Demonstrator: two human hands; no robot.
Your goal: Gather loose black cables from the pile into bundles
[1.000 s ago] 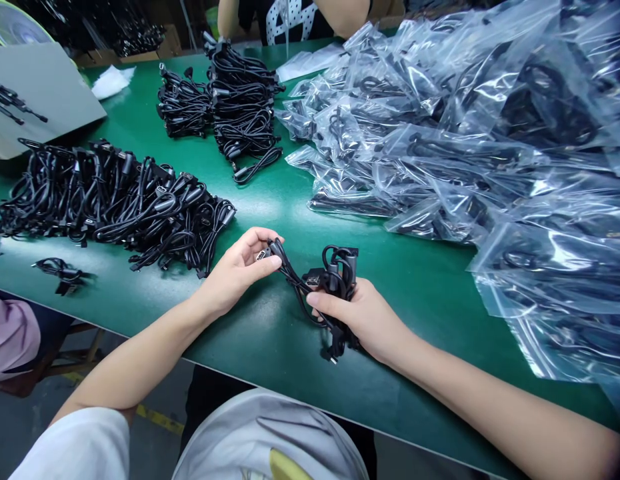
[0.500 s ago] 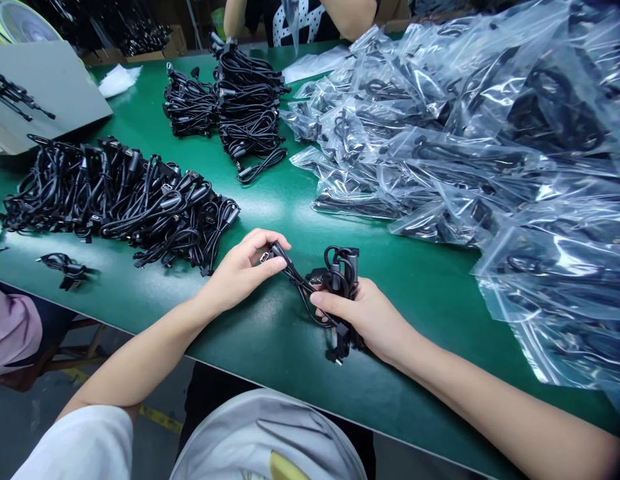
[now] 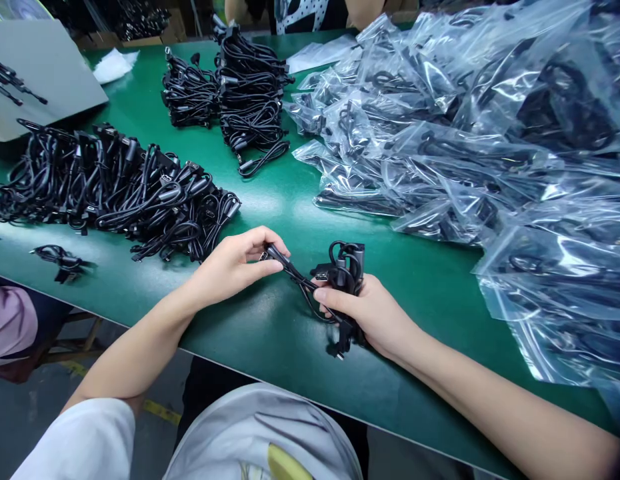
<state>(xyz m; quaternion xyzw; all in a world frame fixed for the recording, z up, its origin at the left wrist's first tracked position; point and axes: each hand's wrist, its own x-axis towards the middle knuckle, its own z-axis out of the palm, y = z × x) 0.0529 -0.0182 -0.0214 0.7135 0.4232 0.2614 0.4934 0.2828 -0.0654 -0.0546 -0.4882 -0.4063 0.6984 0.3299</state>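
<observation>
Over the green table [image 3: 270, 360], my right hand [image 3: 375, 310] is closed round a black cable bundle [image 3: 347, 267] with several plugs and connectors showing. From this bundle a black cable [image 3: 301, 280] runs left to my left hand [image 3: 245, 260]. My left thumb and fingers pinch its connector end, whose metal tip shows between them. Part of the bundle is hidden behind my right fingers. To the left of my left hand lies a long heap of coiled black cables [image 3: 120, 193].
Clear plastic bags [image 3: 440, 153] holding black cables cover the right side. Cable stacks [image 3: 253, 100] stand at the back. A single coiled cable [image 3: 63, 261] lies near the left front edge, below a grey box [image 3: 45, 73]. Another person's arm [image 3: 364, 10] is across the table.
The view has shifted slightly. Both hands keep their hold on the cables, and their position hardly differs. The person across the table shows less in the picture.
</observation>
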